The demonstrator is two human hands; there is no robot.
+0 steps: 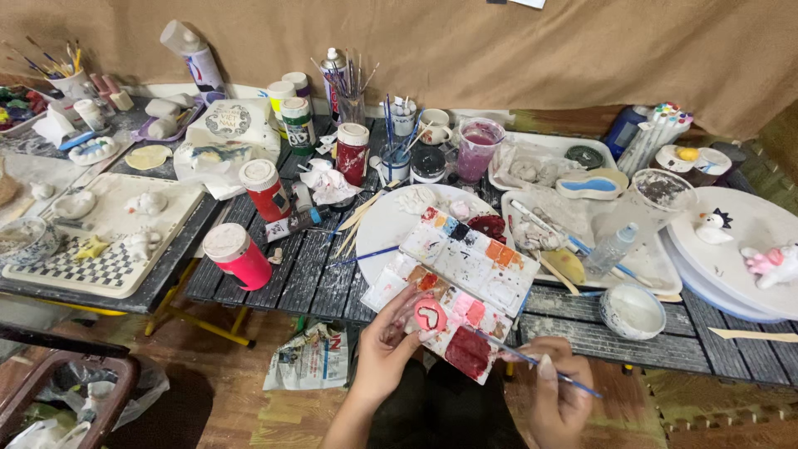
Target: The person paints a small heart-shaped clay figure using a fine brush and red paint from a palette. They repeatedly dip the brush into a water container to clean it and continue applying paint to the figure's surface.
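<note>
- Head view: the left hand [384, 349] pinches a small pink heart piece [430, 314] between thumb and fingertips, just off the table's [316, 274] near edge.
- The right hand [559, 384] is pressed together around a thin blue brush [532, 362]; its tip reaches toward the heart piece, across the near corner of the palette [461, 287].
- The palette is a white tray of square wells, overhanging the near edge; its wells hold red, pink, orange, blue and black paint, with a large dark red pool at the near corner.
- A white plate [391, 224] lies under the palette's far side, with a small white figure on it.
- A small bowl [632, 310] near the near edge, right of the palette, holds whitish liquid.
- A clear cup [478, 150] toward the far edge holds murky pink water.
- Red paint jars [239, 256] with white lids stand left of the plate; one lies tilted by the near edge.
- A tray [648, 258] right of the palette holds a small clear bottle and brushes.
- Round white boards [748, 224] at the right edge carry painted figures, one white, one pink.
- A cream tray [100, 266] at the left edge holds unpainted white figures and a yellow star.
</note>
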